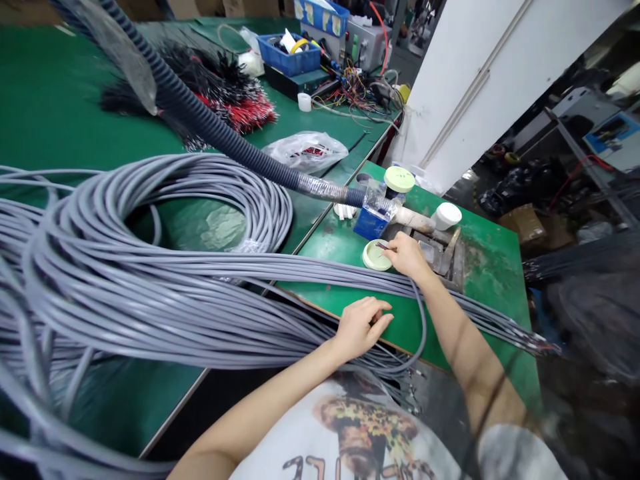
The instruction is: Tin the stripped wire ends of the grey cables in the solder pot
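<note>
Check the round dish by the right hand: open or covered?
Open: the dish shows its pale inside within the rim; the right hand holds thin wires over it.

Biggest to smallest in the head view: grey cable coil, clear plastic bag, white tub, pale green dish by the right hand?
1. Grey cable coil
2. Clear plastic bag
3. White tub and pale green dish: too alike to rank

Coiled grey cables on green table

The sole view looks forward and down from the person's head, the printed T-shirt closest, left hand and right hand near, green tabletop stretching beyond.
</note>
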Motion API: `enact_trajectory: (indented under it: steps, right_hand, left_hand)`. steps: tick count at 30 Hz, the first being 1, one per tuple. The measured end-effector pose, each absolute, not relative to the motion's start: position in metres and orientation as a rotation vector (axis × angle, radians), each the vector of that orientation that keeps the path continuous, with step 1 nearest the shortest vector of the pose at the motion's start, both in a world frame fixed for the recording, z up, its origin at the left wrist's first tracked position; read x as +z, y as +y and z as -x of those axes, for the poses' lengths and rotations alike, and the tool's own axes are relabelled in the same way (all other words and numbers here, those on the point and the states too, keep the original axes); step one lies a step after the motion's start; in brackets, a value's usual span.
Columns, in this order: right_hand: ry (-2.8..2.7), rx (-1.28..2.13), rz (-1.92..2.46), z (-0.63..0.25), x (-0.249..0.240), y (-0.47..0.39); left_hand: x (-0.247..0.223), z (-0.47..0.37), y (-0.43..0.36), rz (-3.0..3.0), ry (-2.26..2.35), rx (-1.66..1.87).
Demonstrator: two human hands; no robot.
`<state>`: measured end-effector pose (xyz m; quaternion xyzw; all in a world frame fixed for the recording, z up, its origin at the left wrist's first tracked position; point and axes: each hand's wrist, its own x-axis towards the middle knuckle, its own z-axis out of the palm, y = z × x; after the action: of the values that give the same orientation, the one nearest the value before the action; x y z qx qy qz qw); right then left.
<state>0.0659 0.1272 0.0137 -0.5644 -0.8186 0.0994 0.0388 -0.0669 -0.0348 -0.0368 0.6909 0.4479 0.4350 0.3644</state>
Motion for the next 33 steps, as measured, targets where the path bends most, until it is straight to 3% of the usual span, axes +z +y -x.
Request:
enact_trajectory:
  steps: [7,14,23,33]
  right_hand:
    - [-2.514,0.265,1.693,-0.070,0.023,0.123]
    - [-2.340,0.100,1.783,-0.138,0.041,0.123]
    - [-2.277,-0.020,2.139,-0.188,0.024,0.134]
    - [-2.299,-0.006,2.215,-0.188,0.012,0.137]
  left_hand:
    - [-0.037,0.068,-0.034,-1.811,1.149,1.112]
    - [-0.038,0.069,-0.033,-1.846,1.164,1.080]
    - [-0.039,0.068,-0.035,-1.860,1.165,1.053]
    - [-0.039,0.068,-0.036,-1.864,1.167,1.039]
